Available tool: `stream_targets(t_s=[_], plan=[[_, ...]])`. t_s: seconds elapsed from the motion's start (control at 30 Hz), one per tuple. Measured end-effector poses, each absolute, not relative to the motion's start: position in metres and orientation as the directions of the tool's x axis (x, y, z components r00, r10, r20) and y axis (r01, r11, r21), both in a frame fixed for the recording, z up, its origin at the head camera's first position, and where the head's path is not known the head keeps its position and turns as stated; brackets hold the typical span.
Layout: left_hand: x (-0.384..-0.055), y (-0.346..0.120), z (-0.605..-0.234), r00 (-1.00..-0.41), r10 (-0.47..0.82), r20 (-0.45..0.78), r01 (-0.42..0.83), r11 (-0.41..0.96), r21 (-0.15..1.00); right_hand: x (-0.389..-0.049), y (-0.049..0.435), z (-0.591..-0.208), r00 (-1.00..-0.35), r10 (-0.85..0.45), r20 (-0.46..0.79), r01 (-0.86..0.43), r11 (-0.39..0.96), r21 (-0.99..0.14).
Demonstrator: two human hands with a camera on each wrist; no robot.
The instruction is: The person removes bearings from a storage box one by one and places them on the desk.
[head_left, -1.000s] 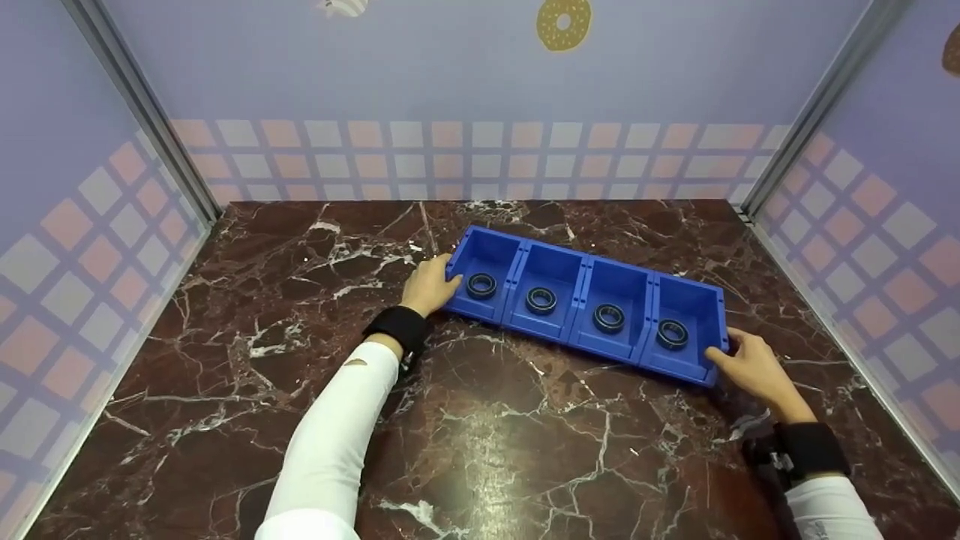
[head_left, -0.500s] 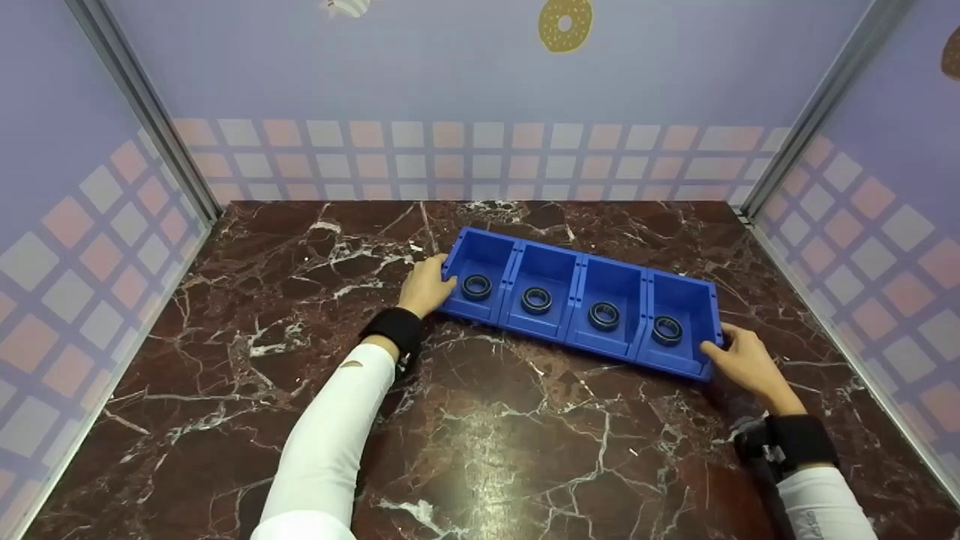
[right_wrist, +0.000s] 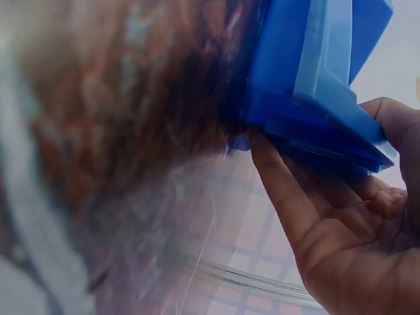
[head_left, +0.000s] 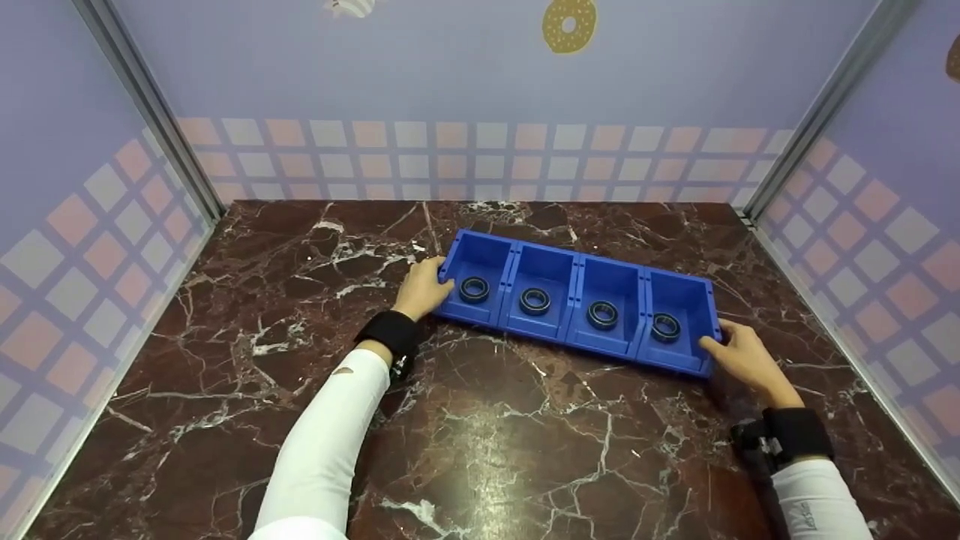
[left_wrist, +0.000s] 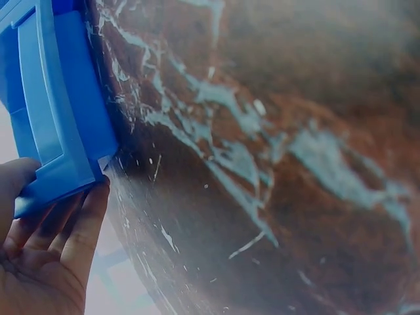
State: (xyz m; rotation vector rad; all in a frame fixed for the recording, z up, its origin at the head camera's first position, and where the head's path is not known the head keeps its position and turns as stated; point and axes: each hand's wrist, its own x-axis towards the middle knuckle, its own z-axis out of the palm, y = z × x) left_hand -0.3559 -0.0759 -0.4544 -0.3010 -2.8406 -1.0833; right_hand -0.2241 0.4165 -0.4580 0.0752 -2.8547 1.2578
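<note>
A long blue plastic parts bin (head_left: 547,264), divided into several compartments in a row, lies at a slant, its right end nearer me. Each compartment holds one dark ring-shaped bearing, from the leftmost bearing (head_left: 462,290) to the rightmost bearing (head_left: 655,328). My left hand (head_left: 422,289) grips the bin's left end, thumb over the rim; the left wrist view shows its fingers (left_wrist: 92,220) against the outer end wall. At the other end my right hand (head_left: 745,358) holds on, thumb (right_wrist: 388,118) at the rim and fingers along the outside.
The bin is over a dark red marbled tabletop (head_left: 480,450). Lilac panels with pink and white squares stand at the back (head_left: 480,90), left (head_left: 45,150) and right (head_left: 915,165), with metal corner posts (head_left: 146,97) between them.
Both hands have shifted the bin slightly left, and its right end has moved a little away from me, so it slants less. The bearings have travelled along inside it.
</note>
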Motion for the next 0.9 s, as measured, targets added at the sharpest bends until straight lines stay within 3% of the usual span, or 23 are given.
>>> stream_targets(t_s=[0.33, 0.9], plan=[[-0.351, -0.084, -0.456, -0.973, 0.162, 0.164, 0.231, 0.683, 0.693, -0.228, 0.411, -0.456, -0.999, -0.043, -0.004, -0.022, 0.593, -0.805], [-0.343, -0.105, -0.459, -0.973, 0.16, 0.164, 0.229, 0.651, 0.723, -0.24, 0.396, -0.454, -0.998, -0.056, 0.032, -0.06, 0.62, -0.782]])
